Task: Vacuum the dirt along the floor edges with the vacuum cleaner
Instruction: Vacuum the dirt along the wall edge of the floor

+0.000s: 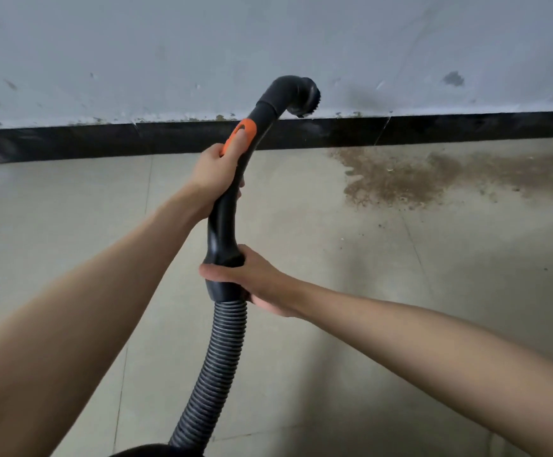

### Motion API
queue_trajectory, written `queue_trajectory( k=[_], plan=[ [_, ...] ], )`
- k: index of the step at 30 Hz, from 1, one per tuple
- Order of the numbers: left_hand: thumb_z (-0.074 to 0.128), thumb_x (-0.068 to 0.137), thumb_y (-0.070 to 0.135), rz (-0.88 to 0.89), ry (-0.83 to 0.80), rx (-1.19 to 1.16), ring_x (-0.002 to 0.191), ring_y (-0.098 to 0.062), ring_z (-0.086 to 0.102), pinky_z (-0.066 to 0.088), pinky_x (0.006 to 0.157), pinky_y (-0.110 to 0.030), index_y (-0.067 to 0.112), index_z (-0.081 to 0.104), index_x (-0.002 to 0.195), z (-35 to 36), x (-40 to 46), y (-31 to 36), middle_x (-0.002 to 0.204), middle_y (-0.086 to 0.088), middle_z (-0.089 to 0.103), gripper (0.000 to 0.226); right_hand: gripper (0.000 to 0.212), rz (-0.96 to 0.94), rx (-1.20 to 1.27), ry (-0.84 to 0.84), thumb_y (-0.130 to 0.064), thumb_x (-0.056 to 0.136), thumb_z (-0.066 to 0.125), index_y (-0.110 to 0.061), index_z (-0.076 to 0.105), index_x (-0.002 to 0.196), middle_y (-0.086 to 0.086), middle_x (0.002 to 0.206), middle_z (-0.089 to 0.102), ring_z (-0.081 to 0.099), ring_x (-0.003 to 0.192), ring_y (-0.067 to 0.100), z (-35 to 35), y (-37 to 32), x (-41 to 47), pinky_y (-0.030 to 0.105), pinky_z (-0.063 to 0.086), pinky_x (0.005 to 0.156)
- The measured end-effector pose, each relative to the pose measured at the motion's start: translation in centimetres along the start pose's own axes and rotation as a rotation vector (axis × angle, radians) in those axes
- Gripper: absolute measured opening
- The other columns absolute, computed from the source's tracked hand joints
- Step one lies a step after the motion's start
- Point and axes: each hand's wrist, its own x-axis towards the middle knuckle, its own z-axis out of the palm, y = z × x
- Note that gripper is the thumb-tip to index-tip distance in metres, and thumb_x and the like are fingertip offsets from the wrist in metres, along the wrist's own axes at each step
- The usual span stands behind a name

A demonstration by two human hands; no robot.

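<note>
The black vacuum handle [225, 219] curves up toward the wall, with an orange slider [244, 131] near its upper part. My left hand [216, 174] grips the handle just below the slider, its thumb lying on the orange part. My right hand [252, 278] grips the handle's lower collar, where the ribbed grey hose [219, 367] joins. The round brush nozzle [303, 97] sits at the top edge of the black skirting board [433, 128]. A brown patch of dirt [410, 178] lies on the floor against the skirting, to the right of the nozzle.
The grey-white wall [202, 44] is scuffed, with crumbs of dirt along the top of the skirting. The tiled floor [71, 225] on the left looks clean. A dark rounded shape [150, 451] shows at the bottom edge, where the hose ends.
</note>
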Motion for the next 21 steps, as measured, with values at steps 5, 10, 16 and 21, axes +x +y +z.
queue_trajectory(
  k=[5,10,16,21],
  plan=[
    [0.056,0.08,0.068,0.008,0.108,-0.099,0.041,-0.017,0.05,0.045,0.044,-0.023,0.01,0.053,0.086,2.1,-0.3,4.3,0.054,-0.004,0.053,0.058,0.019,-0.028,0.046,0.072,-0.005,0.084,0.072,-0.018,0.058,0.087,-0.001,0.081,0.059,0.058,0.081,0.017,-2.8,1.3,-3.4,0.037,0.048,0.083],
    [0.052,0.086,0.063,-0.058,0.178,-0.116,0.04,-0.017,0.052,0.046,0.044,-0.021,0.008,0.055,0.084,5.5,-1.4,7.8,0.059,-0.005,0.056,0.055,0.019,-0.106,-0.117,0.106,-0.002,0.084,0.064,-0.017,0.052,0.085,0.002,0.079,0.054,0.052,0.075,0.018,-5.6,-0.3,-5.8,0.031,0.044,0.072],
    [0.06,0.087,0.051,-0.092,0.408,-0.072,0.039,-0.013,0.053,0.049,0.044,-0.022,0.01,0.052,0.086,11.2,-3.2,8.1,0.063,-0.004,0.054,0.041,0.019,-0.118,-0.18,0.004,-0.004,0.082,0.065,-0.015,0.052,0.089,0.001,0.08,0.054,0.053,0.076,0.019,-11.4,-3.4,-7.3,0.03,0.045,0.071],
    [0.062,0.087,0.048,-0.056,0.54,-0.115,0.038,-0.013,0.051,0.048,0.042,-0.023,0.014,0.051,0.082,16.3,-2.8,8.5,0.061,-0.004,0.052,0.036,0.017,-0.105,-0.184,-0.094,0.004,0.077,0.064,-0.01,0.055,0.081,0.008,0.071,0.06,0.057,0.07,0.024,-17.0,-4.3,-8.6,0.036,0.048,0.072]
  ],
)
